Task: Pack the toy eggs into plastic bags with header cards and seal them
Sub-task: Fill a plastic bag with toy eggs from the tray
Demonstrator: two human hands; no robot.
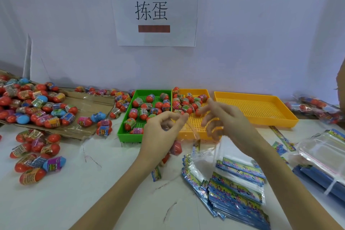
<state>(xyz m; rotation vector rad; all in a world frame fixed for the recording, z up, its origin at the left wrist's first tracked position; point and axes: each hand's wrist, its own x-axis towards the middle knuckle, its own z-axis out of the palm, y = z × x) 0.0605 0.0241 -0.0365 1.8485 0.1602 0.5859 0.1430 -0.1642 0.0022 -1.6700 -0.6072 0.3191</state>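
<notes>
Left hand (160, 132): fingers pinched on clear plastic bag (188, 132) mouth | Right hand (222, 117): blurred, fingers loosely spread, grip unclear | Bag hung down between them, long axis vertical | Toy eggs (184, 102) just beyond fingers, right hand likely nearer.

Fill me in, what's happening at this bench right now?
A person is packing toy eggs. Both hands are raised over the table: the left hand pinches the top of a clear plastic bag that seems to hold eggs, and the right hand, blurred, is at the bag's other side. Behind them, the green tray and the near orange tray hold eggs; the far orange tray holds none. Bags with header cards lie stacked at right.
</notes>
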